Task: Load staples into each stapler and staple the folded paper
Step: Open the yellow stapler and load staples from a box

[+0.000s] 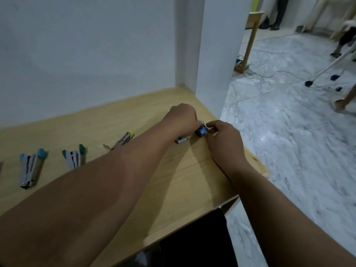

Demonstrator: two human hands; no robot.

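Observation:
Both of my hands meet at the far right of the wooden table (134,120). A small dark blue staple box (202,131) is pinched between my left hand (183,117) and my right hand (223,137). Just left of it a small white box (181,139) lies on the table, partly under my left hand. Three staplers lie in a row to the left: a light blue one (31,167), a teal one (75,158), and a yellow-tipped one (123,140) that lies opened out. No folded paper shows in view.
White walls (86,54) close off the table's back and right rear corner. The table's right edge (256,160) drops to a marble floor with cables, a wooden frame (250,39) and other people's feet. A dark cloth (192,241) sits at the near edge.

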